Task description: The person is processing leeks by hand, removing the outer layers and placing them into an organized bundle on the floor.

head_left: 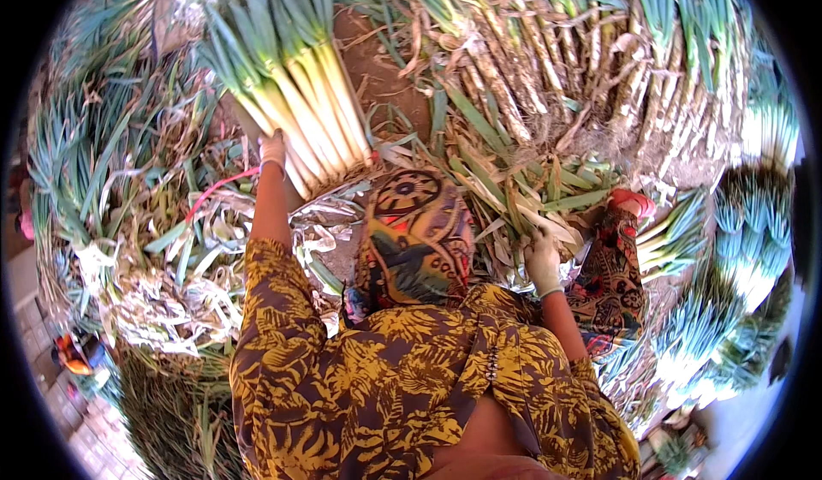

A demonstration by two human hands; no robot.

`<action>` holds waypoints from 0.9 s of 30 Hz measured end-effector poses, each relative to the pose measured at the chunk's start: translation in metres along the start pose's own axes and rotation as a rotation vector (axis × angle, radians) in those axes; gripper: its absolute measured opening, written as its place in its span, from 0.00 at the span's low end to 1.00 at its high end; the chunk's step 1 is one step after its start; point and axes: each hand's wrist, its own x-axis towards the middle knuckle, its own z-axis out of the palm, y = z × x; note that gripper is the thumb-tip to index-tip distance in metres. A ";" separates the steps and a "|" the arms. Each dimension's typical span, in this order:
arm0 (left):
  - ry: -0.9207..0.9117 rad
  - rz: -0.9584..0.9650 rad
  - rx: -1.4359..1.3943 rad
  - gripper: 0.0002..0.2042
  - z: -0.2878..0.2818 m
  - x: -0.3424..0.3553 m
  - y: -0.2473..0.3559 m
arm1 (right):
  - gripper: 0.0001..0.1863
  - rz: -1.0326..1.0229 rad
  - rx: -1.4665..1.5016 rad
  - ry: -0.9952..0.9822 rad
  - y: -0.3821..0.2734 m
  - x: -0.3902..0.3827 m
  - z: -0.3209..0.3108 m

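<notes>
Cleaned green onions [312, 112], with white stalks and blue-green tops, lie side by side at the upper left. My left hand [272, 149], in a pale glove, is closed at the lower part of the leftmost stalk; its fingertips are partly hidden. Lower and to the right, my gloved right hand [542, 262] is closed around pale, loose onion leaves [548, 223] at the edge of a heap of stripped leaves. Between my arms is my patterned, cloth-covered knee [415, 223].
Uncleaned, soil-covered green onions [591, 60] lie in a row at the upper right. Peeled husks [171, 300] pile up at the left. A red strap [214, 190] runs toward my left wrist. Stacked onion bundles [753, 232] stand at the far right.
</notes>
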 end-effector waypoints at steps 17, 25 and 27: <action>-0.440 0.846 -0.234 0.24 -0.098 -0.221 0.286 | 0.24 -0.269 0.287 -0.072 -0.082 0.220 -0.099; -1.221 0.014 -0.956 0.38 -0.029 -0.328 0.440 | 0.22 -0.285 0.377 0.520 -0.088 0.005 -0.148; -1.357 -0.006 -1.266 0.33 -0.020 -0.354 0.459 | 0.25 -0.271 0.462 0.596 -0.083 -0.017 -0.125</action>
